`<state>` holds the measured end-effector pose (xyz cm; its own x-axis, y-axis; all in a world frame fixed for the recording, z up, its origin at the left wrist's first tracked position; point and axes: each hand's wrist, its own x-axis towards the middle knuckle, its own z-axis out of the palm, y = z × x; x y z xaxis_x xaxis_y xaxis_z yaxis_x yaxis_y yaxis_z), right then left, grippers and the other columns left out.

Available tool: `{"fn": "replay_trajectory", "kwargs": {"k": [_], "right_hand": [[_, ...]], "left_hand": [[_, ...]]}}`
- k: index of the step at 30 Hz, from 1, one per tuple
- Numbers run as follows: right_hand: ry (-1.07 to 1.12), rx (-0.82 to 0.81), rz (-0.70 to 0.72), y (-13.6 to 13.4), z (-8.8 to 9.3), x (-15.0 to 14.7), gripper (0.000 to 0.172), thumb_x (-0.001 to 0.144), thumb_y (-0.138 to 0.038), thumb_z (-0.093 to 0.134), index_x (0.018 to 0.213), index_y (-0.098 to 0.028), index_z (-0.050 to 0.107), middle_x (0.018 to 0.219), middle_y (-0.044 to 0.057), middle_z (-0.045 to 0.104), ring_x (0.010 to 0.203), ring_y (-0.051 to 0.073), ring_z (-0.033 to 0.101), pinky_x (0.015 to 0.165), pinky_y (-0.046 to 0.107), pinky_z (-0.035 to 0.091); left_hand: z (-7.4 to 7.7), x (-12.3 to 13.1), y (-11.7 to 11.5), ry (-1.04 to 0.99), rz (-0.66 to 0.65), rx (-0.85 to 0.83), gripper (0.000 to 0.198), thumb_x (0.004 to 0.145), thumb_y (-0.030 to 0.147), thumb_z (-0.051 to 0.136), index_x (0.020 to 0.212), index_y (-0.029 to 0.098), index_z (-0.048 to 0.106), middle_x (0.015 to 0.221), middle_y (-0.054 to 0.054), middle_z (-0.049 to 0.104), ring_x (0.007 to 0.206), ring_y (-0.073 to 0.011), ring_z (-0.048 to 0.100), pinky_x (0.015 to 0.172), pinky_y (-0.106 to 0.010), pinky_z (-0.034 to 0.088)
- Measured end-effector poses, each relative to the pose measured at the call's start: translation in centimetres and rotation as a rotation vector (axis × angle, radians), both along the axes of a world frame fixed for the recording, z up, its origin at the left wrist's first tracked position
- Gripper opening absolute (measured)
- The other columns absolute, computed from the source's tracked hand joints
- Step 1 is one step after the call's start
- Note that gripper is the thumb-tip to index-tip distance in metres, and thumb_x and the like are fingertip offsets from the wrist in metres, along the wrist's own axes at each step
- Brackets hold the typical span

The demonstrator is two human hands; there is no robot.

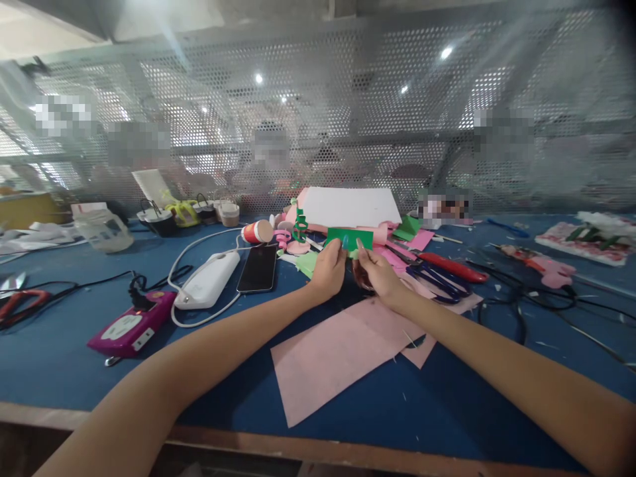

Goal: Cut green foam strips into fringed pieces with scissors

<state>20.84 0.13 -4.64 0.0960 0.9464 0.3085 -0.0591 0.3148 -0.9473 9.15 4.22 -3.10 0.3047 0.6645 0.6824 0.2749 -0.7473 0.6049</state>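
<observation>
Both hands meet above the middle of the blue table, holding a green sheet [365, 237] that looks like paper or felt. My left hand [328, 266] pinches its lower left part between thumb and fingers. At the lower right, my right hand [377, 271] grips it with the thumb on top. Something reddish brown shows beneath the right hand; I cannot make out what it is. Closer to me lies a large pink sheet [338, 358], flat on the table. Dark blue-handled scissors [442, 281] rest on pink pieces right of my hands.
A black phone [257, 269], a white power bank [211, 278] with a looped cable and a purple power strip [134, 324] lie at left. A glue gun [546, 265] and black cords are at right. White sheets [350, 207] stand behind my hands, before a perforated metal screen [318, 99].
</observation>
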Motion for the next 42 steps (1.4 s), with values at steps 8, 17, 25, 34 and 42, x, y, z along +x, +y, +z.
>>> {"fn": "replay_trajectory", "kwargs": {"k": [8, 17, 25, 34, 42], "right_hand": [[0.149, -0.017, -0.026, -0.1, -0.1, -0.4, 0.046, 0.062, -0.064, 0.062, 0.065, -0.020, 0.049, 0.048, -0.005, 0.048, 0.035, 0.008, 0.040, 0.032, 0.021, 0.026], [0.034, 0.020, -0.001, -0.3, 0.1, -0.4, 0.044, 0.072, -0.062, 0.055, 0.059, -0.022, 0.042, 0.040, -0.007, 0.040, 0.032, 0.008, 0.033, 0.032, 0.023, 0.022], [-0.239, 0.092, -0.055, -1.0, 0.8, -0.2, 0.047, 0.077, -0.064, 0.046, 0.058, -0.021, 0.041, 0.039, -0.006, 0.040, 0.031, 0.008, 0.035, 0.032, 0.023, 0.024], [-0.421, 0.200, -0.130, -1.8, 1.8, 0.6, 0.043, 0.081, -0.056, 0.048, 0.056, -0.021, 0.045, 0.044, -0.002, 0.052, 0.036, 0.011, 0.042, 0.037, 0.024, 0.030], [-0.360, 0.177, -0.117, -1.7, 1.6, 0.6, 0.043, 0.080, -0.057, 0.048, 0.057, -0.021, 0.046, 0.046, -0.002, 0.051, 0.035, 0.010, 0.042, 0.035, 0.023, 0.030]], "left_hand": [[0.1, 0.1, -0.1, 0.084, 0.037, 0.040, 0.026, 0.086, 0.014, 0.037, 0.063, 0.021, 0.029, 0.062, 0.001, 0.038, 0.060, -0.0134, 0.037, 0.060, -0.027, 0.030], [0.2, -0.3, -0.1, 0.079, 0.071, 0.054, 0.020, 0.089, 0.022, 0.037, 0.070, 0.021, 0.035, 0.065, 0.000, 0.044, 0.064, -0.0142, 0.043, 0.060, -0.027, 0.033], [-0.1, 0.0, 0.8, -0.103, -0.078, -0.192, 0.018, 0.086, 0.027, 0.042, 0.069, 0.020, 0.041, 0.061, 0.003, 0.045, 0.059, -0.0113, 0.043, 0.057, -0.024, 0.036], [0.6, 0.1, 0.4, -0.390, -0.353, -0.469, 0.030, 0.075, 0.043, 0.058, 0.064, 0.018, 0.045, 0.053, 0.006, 0.039, 0.050, -0.0075, 0.035, 0.051, -0.021, 0.029], [1.0, 0.0, 0.5, -0.497, -0.368, -0.648, 0.026, 0.068, 0.038, 0.067, 0.075, 0.019, 0.052, 0.059, 0.005, 0.053, 0.053, -0.0078, 0.048, 0.057, -0.022, 0.040]]}}
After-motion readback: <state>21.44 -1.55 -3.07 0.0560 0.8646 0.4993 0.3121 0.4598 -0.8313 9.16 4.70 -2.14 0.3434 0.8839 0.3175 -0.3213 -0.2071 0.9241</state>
